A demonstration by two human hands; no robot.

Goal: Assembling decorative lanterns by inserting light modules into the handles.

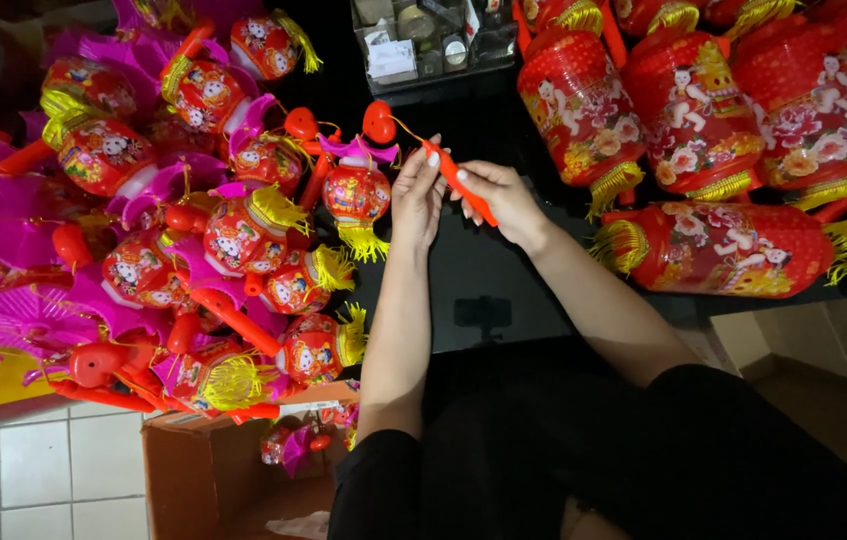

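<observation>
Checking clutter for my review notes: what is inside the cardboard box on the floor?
The cardboard box holds a small lantern with pink trim near its top right corner. The lantern pile's overhang and the left arm hide the rest.

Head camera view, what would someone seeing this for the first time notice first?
Probably the heap of small red lanterns with pink frills and yellow tassels filling the left side. Next, the row of big red drum lanterns at upper right on the black table. In the centre, the left hand and right hand pinch an orange stick handle.
</observation>
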